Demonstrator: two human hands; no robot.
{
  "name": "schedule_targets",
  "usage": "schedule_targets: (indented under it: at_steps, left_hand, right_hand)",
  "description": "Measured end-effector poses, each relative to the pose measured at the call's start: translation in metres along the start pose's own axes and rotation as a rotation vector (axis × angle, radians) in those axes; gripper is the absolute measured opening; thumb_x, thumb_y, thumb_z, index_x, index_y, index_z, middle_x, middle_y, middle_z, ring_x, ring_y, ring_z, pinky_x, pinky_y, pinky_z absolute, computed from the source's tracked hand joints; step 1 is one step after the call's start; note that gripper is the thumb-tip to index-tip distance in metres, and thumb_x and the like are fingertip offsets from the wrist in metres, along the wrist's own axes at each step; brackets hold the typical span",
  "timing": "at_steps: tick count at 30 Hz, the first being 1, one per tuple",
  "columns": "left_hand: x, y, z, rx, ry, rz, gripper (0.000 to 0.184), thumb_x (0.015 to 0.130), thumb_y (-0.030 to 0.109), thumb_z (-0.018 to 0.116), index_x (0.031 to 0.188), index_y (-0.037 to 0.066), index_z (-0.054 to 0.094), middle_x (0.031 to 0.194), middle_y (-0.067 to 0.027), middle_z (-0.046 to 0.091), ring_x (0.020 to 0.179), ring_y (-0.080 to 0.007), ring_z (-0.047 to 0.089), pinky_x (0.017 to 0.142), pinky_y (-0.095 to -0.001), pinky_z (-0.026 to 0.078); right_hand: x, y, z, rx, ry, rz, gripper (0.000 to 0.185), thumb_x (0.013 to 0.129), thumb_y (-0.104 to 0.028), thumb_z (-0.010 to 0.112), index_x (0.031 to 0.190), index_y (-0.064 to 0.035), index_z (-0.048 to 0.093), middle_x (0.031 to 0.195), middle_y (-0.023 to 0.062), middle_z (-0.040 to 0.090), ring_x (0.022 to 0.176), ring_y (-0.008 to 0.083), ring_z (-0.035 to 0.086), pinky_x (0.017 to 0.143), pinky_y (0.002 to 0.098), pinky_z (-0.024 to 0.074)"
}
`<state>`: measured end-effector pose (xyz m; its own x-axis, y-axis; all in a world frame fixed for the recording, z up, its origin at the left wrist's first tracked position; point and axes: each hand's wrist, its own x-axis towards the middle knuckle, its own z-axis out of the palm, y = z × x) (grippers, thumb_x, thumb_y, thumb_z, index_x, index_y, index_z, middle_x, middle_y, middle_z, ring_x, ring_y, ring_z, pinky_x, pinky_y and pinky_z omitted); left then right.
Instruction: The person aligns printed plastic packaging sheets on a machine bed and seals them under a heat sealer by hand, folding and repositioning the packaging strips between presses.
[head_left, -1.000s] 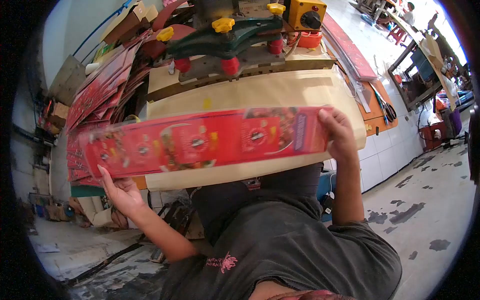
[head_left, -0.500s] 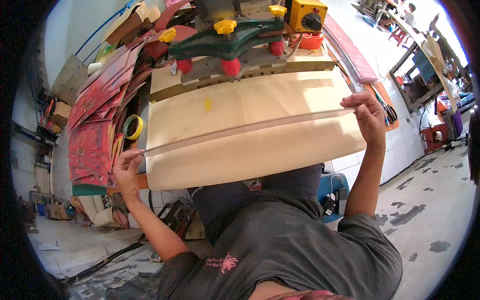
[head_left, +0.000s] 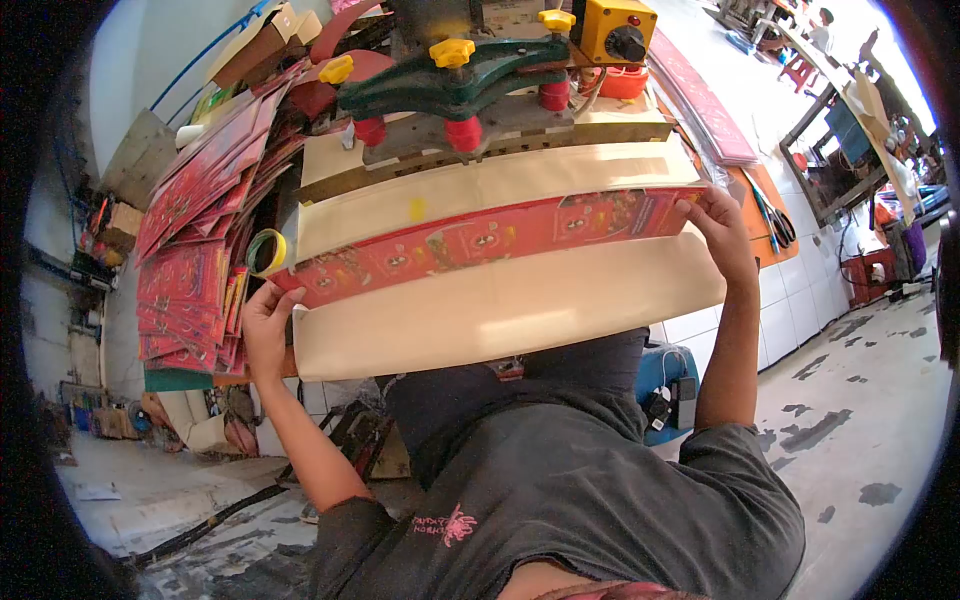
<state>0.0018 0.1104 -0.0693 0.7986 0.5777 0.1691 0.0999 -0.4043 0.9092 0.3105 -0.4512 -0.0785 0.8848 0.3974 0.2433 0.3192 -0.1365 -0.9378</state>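
Note:
A long red printed strip point(head_left: 487, 240) is stretched between my two hands, over a cream sheet point(head_left: 510, 310) on the work surface. My left hand point(head_left: 268, 315) pinches its left end between thumb and fingers. At the right end, higher up, my right hand point(head_left: 717, 228) grips the strip the same way. Just behind the cream sheet stands a machine with a dark green clamp bar point(head_left: 455, 85), yellow knobs and red feet. Beside the strip's left end is a yellow tape roll point(head_left: 266, 252).
Red printed sheets point(head_left: 185, 285) are piled at the left. A yellow control box point(head_left: 617, 32) sits at the back, near a red container point(head_left: 618, 83). Scissors point(head_left: 779, 225) lie at the right. A person point(head_left: 821, 32) is far off at the upper right.
The strip was held up facing me, then turned edge-on, and now shows its printed face tilted over the cream sheet. Both hands still hold its ends; the right hand has moved outward since the first frame.

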Motion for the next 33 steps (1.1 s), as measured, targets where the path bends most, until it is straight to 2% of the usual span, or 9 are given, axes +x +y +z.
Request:
schedule_targets:
  at_steps: [3,9,12,16,19,21,25,27,33]
  left_hand:
    - [0.007,-0.009,-0.008,0.001,0.047,0.101,0.015,0.093,0.013,0.078,0.093,0.000,0.070,0.085,0.0017,0.069,0.079,-0.0050,0.059,0.071,-0.0213,0.044]
    - [0.004,0.020,-0.020,-0.063,0.170,0.192,0.015,0.094,0.012,0.078,0.095,-0.002,0.073,0.093,-0.0038,0.074,0.083,-0.0075,0.063,0.076,-0.0232,0.048]
    - [0.010,-0.001,-0.021,0.064,0.008,0.163,0.016,0.093,0.012,0.077,0.097,-0.003,0.074,0.094,-0.0040,0.074,0.087,-0.0090,0.065,0.080,-0.0250,0.050]
    - [0.005,0.000,-0.012,0.194,-0.161,0.002,0.017,0.093,0.009,0.076,0.103,-0.004,0.074,0.098,-0.0040,0.075,0.092,-0.0110,0.066,0.086,-0.0276,0.051]
    - [0.006,0.005,-0.012,0.138,-0.084,0.086,0.019,0.093,0.007,0.076,0.107,-0.004,0.074,0.099,-0.0039,0.075,0.092,-0.0113,0.066,0.088,-0.0285,0.051]
    - [0.010,0.012,-0.015,0.053,-0.008,0.172,0.020,0.092,0.006,0.076,0.109,-0.004,0.073,0.099,-0.0040,0.075,0.092,-0.0114,0.066,0.088,-0.0290,0.051]
    - [0.014,0.006,-0.025,0.050,-0.127,0.079,0.020,0.093,0.005,0.075,0.110,-0.004,0.072,0.099,-0.0038,0.074,0.091,-0.0109,0.066,0.085,-0.0285,0.051]
    - [0.015,-0.004,-0.022,0.013,-0.185,-0.004,0.018,0.093,0.005,0.074,0.109,-0.004,0.073,0.098,-0.0037,0.074,0.090,-0.0105,0.066,0.084,-0.0279,0.051]
    - [0.007,-0.011,-0.013,-0.126,-0.049,0.020,0.010,0.099,0.012,0.071,0.097,0.003,0.067,0.085,0.0047,0.064,0.077,-0.0035,0.055,0.070,-0.0230,0.044]
  right_hand:
    - [0.007,0.016,-0.026,-0.198,0.057,-0.068,0.020,0.096,-0.015,0.072,0.109,0.0011,0.069,0.100,0.0020,0.070,0.092,0.0101,0.063,0.084,0.0265,0.0494]
    - [0.012,-0.042,-0.029,0.106,0.150,-0.160,0.022,0.096,-0.010,0.070,0.114,0.0028,0.070,0.106,0.0055,0.072,0.100,0.0133,0.067,0.091,0.0294,0.0516]
    - [0.015,-0.030,-0.031,-0.101,-0.164,-0.057,0.018,0.096,-0.011,0.071,0.108,0.0028,0.071,0.101,0.0063,0.073,0.094,0.0130,0.068,0.085,0.0291,0.0537]
    - [0.007,0.019,-0.034,-0.104,-0.151,0.149,0.018,0.096,-0.012,0.072,0.106,0.0020,0.072,0.092,0.0033,0.072,0.085,0.0090,0.066,0.077,0.0260,0.0528]
    - [0.002,0.002,-0.031,-0.126,-0.039,-0.027,0.018,0.100,-0.013,0.068,0.112,0.0006,0.070,0.103,0.0043,0.072,0.094,0.0101,0.065,0.086,0.0279,0.0526]
    - [0.001,-0.016,-0.032,0.029,0.090,-0.032,0.017,0.097,-0.012,0.070,0.105,0.0026,0.071,0.093,0.0017,0.071,0.083,0.0094,0.064,0.076,0.0258,0.0514]
    - [0.004,-0.011,-0.043,-0.051,0.102,-0.119,0.018,0.097,-0.014,0.071,0.104,0.0028,0.070,0.093,0.0021,0.071,0.083,0.0092,0.064,0.074,0.0250,0.0509]
    - [0.004,0.008,-0.051,-0.198,-0.158,0.173,0.024,0.098,-0.017,0.071,0.111,0.0033,0.071,0.096,0.0038,0.072,0.086,0.0104,0.064,0.078,0.0264,0.0513]
    - [-0.012,-0.013,-0.030,-0.018,-0.093,0.018,0.033,0.102,-0.020,0.066,0.125,0.0030,0.068,0.110,0.0047,0.073,0.102,0.0107,0.065,0.091,0.0288,0.0507]
